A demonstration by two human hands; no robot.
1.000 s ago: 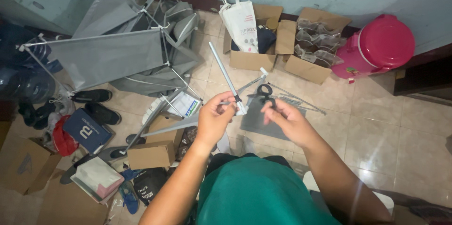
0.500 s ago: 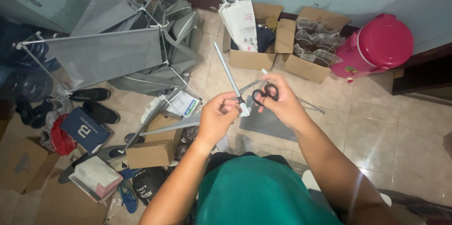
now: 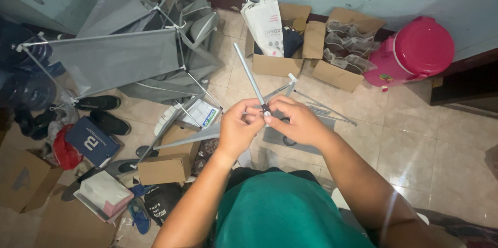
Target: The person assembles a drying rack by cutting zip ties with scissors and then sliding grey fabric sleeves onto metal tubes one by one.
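Head view: both hands (image 3: 270, 123) pinch grey rod (image 3: 250, 78) lower end, rod angling up-left.

hands (image 3: 270, 123) around rod (image 3: 250, 78), boxes (image 3: 311, 53) behind, rack (image 3: 116, 61) left

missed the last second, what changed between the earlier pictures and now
The right hand has moved in against the left hand, so both now meet at the lower end of the thin grey metal rod. The black-handled scissors, held up in plain view in the right hand before, are now mostly hidden behind it. The left hand kept its grip on the rod, which still slants up and left. The floor clutter looks unchanged.
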